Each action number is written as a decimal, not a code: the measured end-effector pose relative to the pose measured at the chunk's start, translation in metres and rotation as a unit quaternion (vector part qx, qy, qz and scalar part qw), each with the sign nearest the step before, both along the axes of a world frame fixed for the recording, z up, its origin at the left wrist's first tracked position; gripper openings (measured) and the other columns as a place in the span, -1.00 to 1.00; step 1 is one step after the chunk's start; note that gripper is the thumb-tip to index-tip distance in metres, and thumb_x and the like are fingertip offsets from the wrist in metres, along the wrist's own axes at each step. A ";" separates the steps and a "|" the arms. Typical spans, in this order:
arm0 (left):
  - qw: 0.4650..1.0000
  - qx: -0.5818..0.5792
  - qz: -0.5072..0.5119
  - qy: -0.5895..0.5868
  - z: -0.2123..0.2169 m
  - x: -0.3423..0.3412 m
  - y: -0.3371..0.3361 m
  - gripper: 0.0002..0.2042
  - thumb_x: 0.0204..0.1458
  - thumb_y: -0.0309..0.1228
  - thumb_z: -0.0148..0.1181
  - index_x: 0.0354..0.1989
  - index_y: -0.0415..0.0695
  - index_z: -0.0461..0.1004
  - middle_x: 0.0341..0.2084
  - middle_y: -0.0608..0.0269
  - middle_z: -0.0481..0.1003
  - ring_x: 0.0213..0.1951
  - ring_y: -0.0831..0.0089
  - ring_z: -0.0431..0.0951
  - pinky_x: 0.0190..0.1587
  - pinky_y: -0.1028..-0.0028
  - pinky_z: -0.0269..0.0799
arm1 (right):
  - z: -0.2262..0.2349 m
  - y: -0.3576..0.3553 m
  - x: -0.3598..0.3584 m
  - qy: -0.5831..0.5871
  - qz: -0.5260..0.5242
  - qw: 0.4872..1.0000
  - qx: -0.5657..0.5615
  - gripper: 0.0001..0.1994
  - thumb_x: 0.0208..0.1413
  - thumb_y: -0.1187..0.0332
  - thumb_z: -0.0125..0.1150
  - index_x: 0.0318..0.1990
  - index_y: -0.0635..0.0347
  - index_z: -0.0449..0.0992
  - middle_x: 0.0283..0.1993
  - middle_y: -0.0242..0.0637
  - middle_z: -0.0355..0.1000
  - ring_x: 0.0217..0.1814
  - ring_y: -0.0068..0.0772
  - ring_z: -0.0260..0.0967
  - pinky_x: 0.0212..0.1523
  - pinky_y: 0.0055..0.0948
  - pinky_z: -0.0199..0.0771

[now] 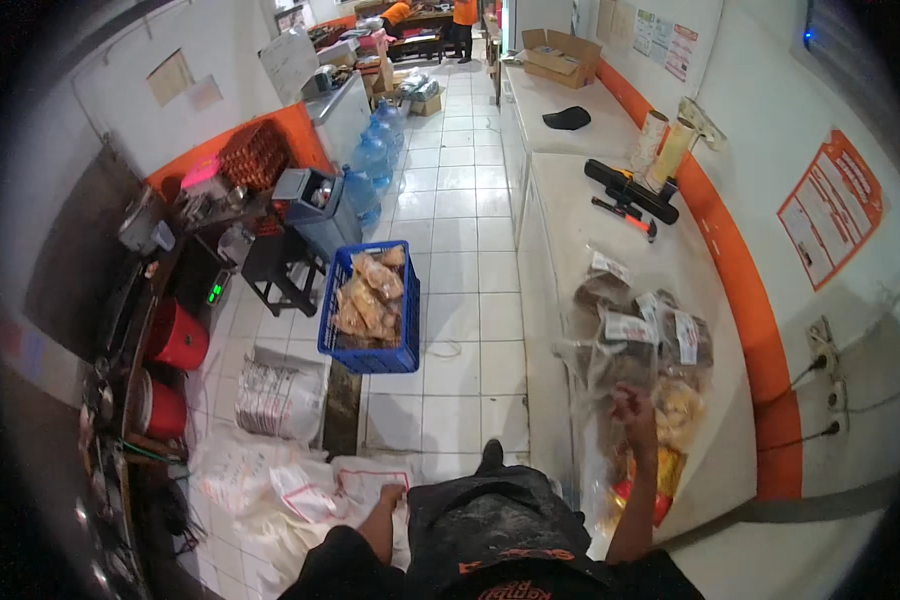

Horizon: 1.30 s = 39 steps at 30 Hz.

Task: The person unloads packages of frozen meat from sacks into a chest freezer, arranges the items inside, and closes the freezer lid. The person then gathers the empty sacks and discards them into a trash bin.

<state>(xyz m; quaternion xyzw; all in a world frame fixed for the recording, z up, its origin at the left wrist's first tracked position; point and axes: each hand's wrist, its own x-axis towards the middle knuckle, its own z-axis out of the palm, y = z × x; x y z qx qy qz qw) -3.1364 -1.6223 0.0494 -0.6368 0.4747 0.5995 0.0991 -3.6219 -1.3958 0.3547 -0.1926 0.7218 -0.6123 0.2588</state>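
Observation:
My left hand (pixel 392 494) is low beside my left thigh, its fingers closed on the edge of a white plastic bag (pixel 363 482) with red lines. Over the counter on the right reaches my right hand (pixel 631 412). It is blurred and sits among clear plastic packs, so its grip is unclear. Just beyond it lie sealed packs of dark brown food (pixel 625 345) with white labels. Beside it is a clear bag of pale yellowish pieces (pixel 678 408). A red and yellow packet (pixel 667 484) lies partly behind my right forearm.
A blue crate (pixel 370 358) with bagged light-brown food stands on the tiled floor ahead. White sacks (pixel 235 470), a white bucket (pixel 278 398), a black stool (pixel 282 260) and red buckets (pixel 177 335) are on the left. A hammer (pixel 630 217) and black case (pixel 635 190) lie farther along the counter.

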 end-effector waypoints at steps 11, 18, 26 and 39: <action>0.967 0.120 0.226 -0.002 0.029 -0.013 -0.043 -0.71 0.04 -0.28 0.01 -0.10 -0.11 0.40 -0.39 0.25 0.40 -0.42 0.33 0.42 -0.43 0.28 0.33 | 0.029 -0.318 -0.177 0.082 0.199 0.970 0.110 -0.58 0.08 0.24 0.14 0.09 0.14 0.35 -0.20 -0.08 0.49 -0.15 -0.30 0.44 -0.08 -0.39 0.40; 0.995 -0.013 0.082 0.052 -0.052 -0.212 -0.364 -0.73 0.02 -0.29 0.07 -0.14 -0.14 0.43 -0.52 0.25 0.40 -0.51 0.39 0.43 -0.50 0.36 0.33 | -0.005 -0.361 -0.299 0.081 0.118 0.948 0.284 -0.53 0.01 0.22 0.23 0.09 0.13 0.36 -0.17 -0.24 0.49 -0.15 -0.37 0.44 -0.08 -0.38 0.42; 0.947 -0.195 -0.029 0.254 0.084 -0.600 -0.734 -0.78 0.06 -0.36 0.01 -0.14 -0.14 0.39 -0.45 0.32 0.49 -0.51 0.55 0.44 -0.59 0.60 0.31 | -0.004 -0.326 -0.424 0.040 -0.121 0.943 0.308 -0.48 -0.07 0.19 0.31 0.07 0.16 0.37 -0.20 -0.20 0.50 -0.10 -0.30 0.43 -0.06 -0.32 0.40; 0.813 -0.105 -0.436 0.372 0.183 -0.968 -0.584 -0.82 0.04 -0.41 0.15 -0.23 -0.23 0.47 -0.38 0.28 0.54 -0.33 0.47 0.53 -0.27 0.48 0.44 | -0.072 -0.416 -0.634 0.204 -0.060 0.749 0.628 -0.06 -0.41 -0.04 0.48 0.20 0.09 0.17 0.25 -0.20 0.15 0.34 -0.15 -0.01 0.26 0.19 -0.08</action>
